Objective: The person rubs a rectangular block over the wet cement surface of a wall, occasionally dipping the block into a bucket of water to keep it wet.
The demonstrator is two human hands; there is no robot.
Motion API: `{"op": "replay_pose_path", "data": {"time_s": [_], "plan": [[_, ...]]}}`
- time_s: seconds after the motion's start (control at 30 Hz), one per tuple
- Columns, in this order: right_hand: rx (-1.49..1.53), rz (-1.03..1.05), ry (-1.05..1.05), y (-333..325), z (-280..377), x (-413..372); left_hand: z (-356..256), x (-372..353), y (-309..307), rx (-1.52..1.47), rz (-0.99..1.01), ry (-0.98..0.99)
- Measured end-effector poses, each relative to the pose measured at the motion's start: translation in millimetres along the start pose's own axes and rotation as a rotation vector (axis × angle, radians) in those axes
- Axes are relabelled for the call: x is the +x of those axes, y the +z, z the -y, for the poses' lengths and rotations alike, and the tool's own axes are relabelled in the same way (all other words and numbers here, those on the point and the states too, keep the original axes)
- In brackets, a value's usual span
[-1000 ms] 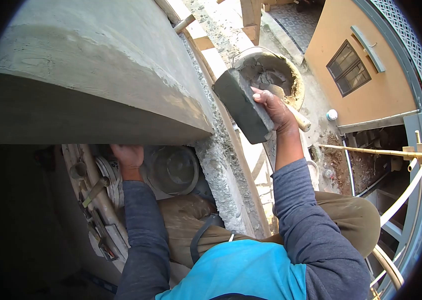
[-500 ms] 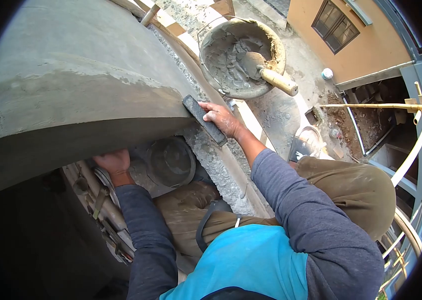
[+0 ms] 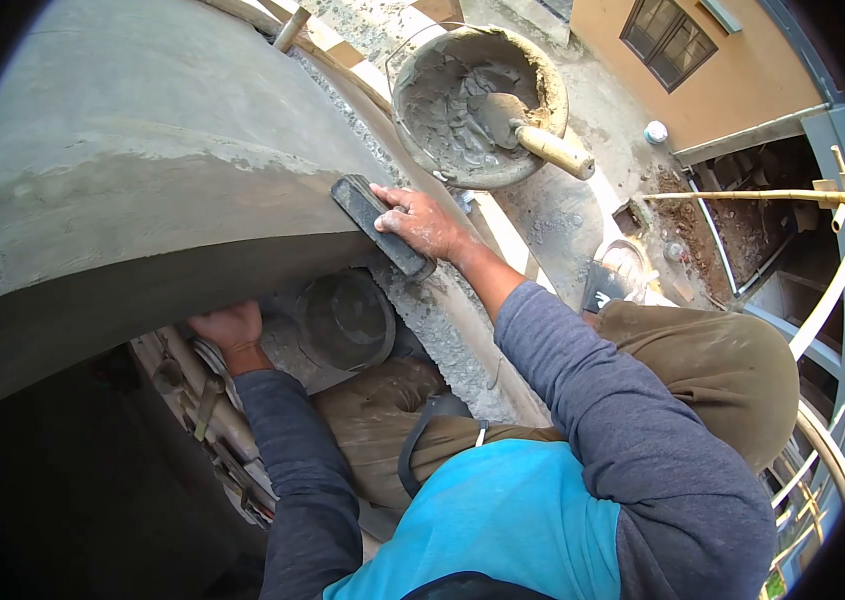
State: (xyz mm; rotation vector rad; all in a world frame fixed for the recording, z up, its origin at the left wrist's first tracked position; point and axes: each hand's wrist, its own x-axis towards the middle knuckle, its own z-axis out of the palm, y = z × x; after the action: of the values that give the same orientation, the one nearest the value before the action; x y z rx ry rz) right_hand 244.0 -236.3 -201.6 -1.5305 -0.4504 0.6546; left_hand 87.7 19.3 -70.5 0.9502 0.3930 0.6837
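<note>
My right hand (image 3: 421, 222) grips a dark plastering float (image 3: 383, 228). The float rests at the right end of the curved grey plastered surface (image 3: 173, 195), beside its lower edge. Below that edge, my left hand (image 3: 231, 325) is palm up against the shaded underside, with its thumb stretched out. The overhang hides most of its fingers, and no tool shows in it. A round, cement-coated container (image 3: 346, 320) lies between the left hand and the rough concrete ledge (image 3: 453, 335).
A bucket of wet mortar (image 3: 433, 95) stands beyond the ledge, with a trowel (image 3: 553, 152) resting in it. Bamboo poles (image 3: 758, 198) cross at the right. Long pipes or poles (image 3: 213, 400) lie below my left hand. A tan building wall (image 3: 743, 90) rises at upper right.
My right hand has moved left with the float, farther onto the plastered surface, and the float has tilted. My left hand has stayed in nearly the same place.
</note>
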Motion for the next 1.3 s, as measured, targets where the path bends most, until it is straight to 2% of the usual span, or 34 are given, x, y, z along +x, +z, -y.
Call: {"op": "replay_pose_path", "data": {"time_s": [0.1, 0.13, 0.17, 0.23, 0.3, 0.37, 0.43, 0.5, 0.53, 0.57, 0.67, 0.7, 0.8, 0.87, 0.9, 0.97, 1.0, 1.03, 1.1, 1.17, 1.23, 1.27, 1.3], "plan": [[0.333, 0.208, -0.122, -17.5, 36.7, -2.3, 1.6, -0.6, 2.1, -0.017, 0.046, -0.001], [0.364, 0.146, -0.037, -20.1, 45.6, -1.1, 1.2, 0.0, 2.3, -0.021, 0.022, -0.010], [0.369, 0.145, -0.037, -19.3, 38.6, 2.0, -0.5, 0.5, 2.6, -0.022, 0.001, -0.016], [0.113, -0.072, 0.011, -14.4, 17.5, 13.1, 1.8, -5.5, 22.5, -0.004, 0.014, 0.020], [0.135, -0.017, -0.024, -6.2, 9.8, 16.9, 3.6, -3.8, 24.8, 0.010, 0.014, 0.052], [-0.117, -0.036, -0.043, 5.8, 12.1, 15.6, -1.0, -4.6, 6.6, -0.007, 0.092, -0.018], [-0.024, -0.054, -0.041, 6.4, 4.1, 17.8, 0.0, -4.3, 3.1, 0.000, 0.069, -0.013], [-0.300, 0.082, 0.245, -4.4, 3.6, 18.6, 2.0, -0.2, 11.3, -0.007, 0.070, 0.000], [-0.345, 0.165, 0.291, -11.6, 3.1, 13.6, 2.9, -2.3, 15.9, 0.016, 0.066, 0.005], [-0.345, 0.157, 0.288, -13.1, 1.4, 9.2, 3.6, -2.2, 18.4, 0.043, 0.058, 0.007], [0.062, 0.057, 0.066, 1.2, 1.7, 1.0, 1.4, 0.9, 9.2, 0.018, 0.027, -0.009], [0.029, 0.075, 0.012, -3.8, 19.6, 0.7, -1.9, -3.0, 0.0, 0.031, 0.009, -0.016], [-0.036, 0.034, 0.048, -10.0, 16.8, 16.0, 0.8, 3.1, 2.0, -0.029, 0.089, -0.049], [-0.482, 0.355, 0.327, -17.5, 11.8, 25.5, 5.8, -1.8, 19.4, 0.077, -0.024, 0.038], [-0.483, 0.350, 0.326, -20.2, 16.4, 19.9, 5.8, 0.7, 21.9, 0.075, -0.019, 0.038], [-0.244, 0.182, 0.341, -15.7, 26.8, -1.5, 3.7, -1.9, 17.0, 0.024, 0.022, 0.002], [-0.114, 0.014, 0.214, -2.4, 23.4, -5.3, 2.0, -3.2, 12.9, 0.035, 0.007, -0.003], [-0.104, 0.027, 0.228, 5.5, 20.4, -6.7, 1.2, -2.2, 9.8, 0.018, 0.018, -0.016], [-0.083, -0.059, 0.023, 4.2, 25.7, -1.7, 0.2, -2.7, 11.9, -0.007, 0.038, -0.025], [-0.122, -0.025, 0.047, -5.7, 31.6, 1.0, 4.0, -2.9, 21.7, 0.012, 0.001, 0.007], [-0.196, 0.007, 0.280, -4.3, 11.6, 5.6, 5.0, -8.0, 26.8, 0.038, 0.013, 0.027], [-0.183, -0.004, 0.253, 0.7, -14.8, 9.9, 6.9, -4.9, 30.4, 0.063, 0.028, 0.048], [-0.183, -0.010, 0.250, -5.1, -13.7, 9.4, 8.4, -0.3, 31.9, 0.061, 0.035, 0.049]]}}
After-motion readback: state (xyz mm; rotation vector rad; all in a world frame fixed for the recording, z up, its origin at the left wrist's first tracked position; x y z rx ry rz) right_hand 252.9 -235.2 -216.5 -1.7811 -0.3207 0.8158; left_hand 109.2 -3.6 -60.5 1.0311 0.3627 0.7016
